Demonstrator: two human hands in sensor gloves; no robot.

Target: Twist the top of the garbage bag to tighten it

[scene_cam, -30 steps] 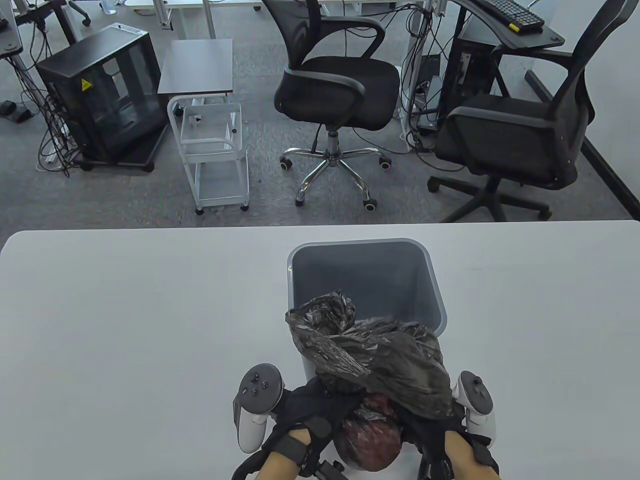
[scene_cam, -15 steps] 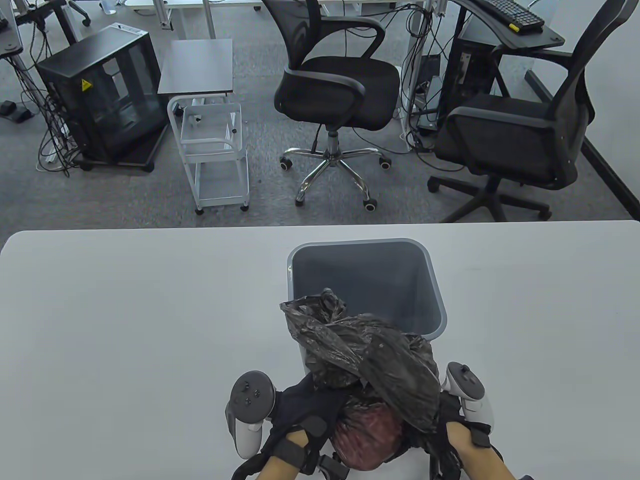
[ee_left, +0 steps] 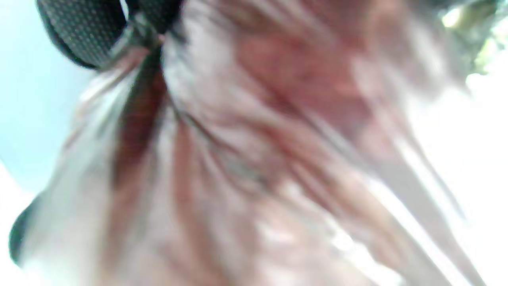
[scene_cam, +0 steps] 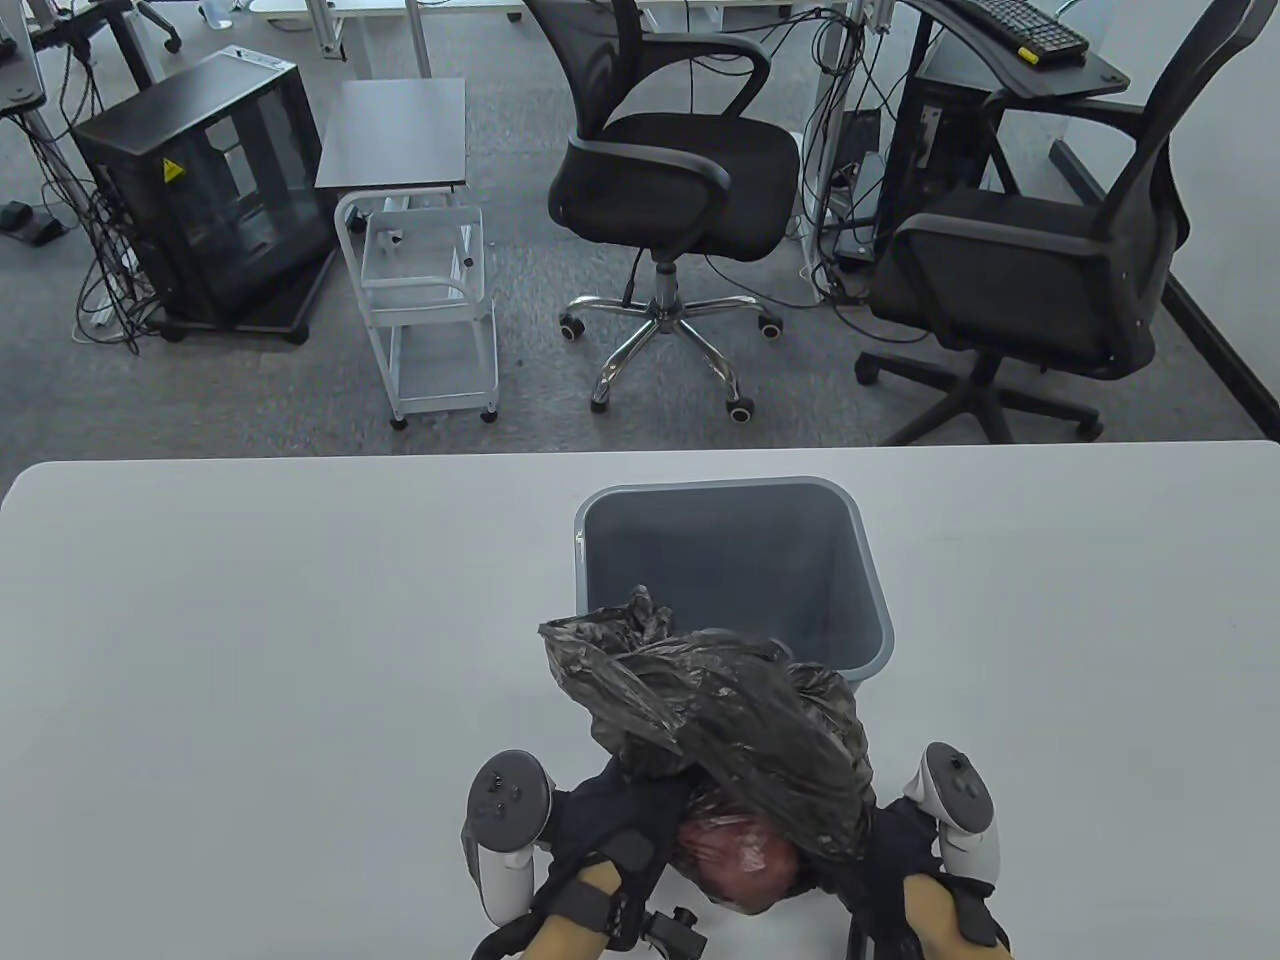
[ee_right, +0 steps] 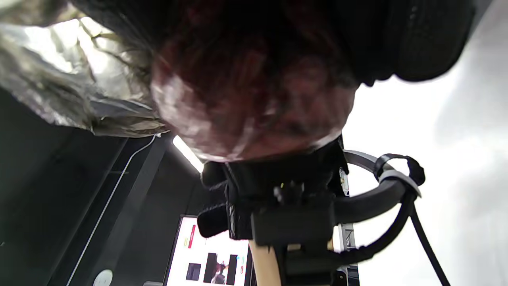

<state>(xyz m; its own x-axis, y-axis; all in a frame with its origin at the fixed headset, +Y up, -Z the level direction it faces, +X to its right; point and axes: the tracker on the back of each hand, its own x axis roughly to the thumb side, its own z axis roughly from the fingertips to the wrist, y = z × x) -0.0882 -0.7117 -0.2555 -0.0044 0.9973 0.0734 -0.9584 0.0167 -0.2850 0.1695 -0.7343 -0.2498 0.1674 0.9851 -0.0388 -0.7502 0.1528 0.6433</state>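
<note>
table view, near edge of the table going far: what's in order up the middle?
Reddish bulge of the garbage bag held between left hand and right hand → loose black bag top → grey bin → office chair past the table.

Bag (scene_cam: 720, 720) between hands, before bin (scene_cam: 730, 560)

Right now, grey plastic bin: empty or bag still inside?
Empty: the grey plastic bin shows bare inner walls; the black garbage bag is outside, between both hands.

Your table view looks down steeply from the near edge, facing the office chairs. Both your wrist cams sit tight against the garbage bag (scene_cam: 720, 720), looking up; left's blurred.
</note>
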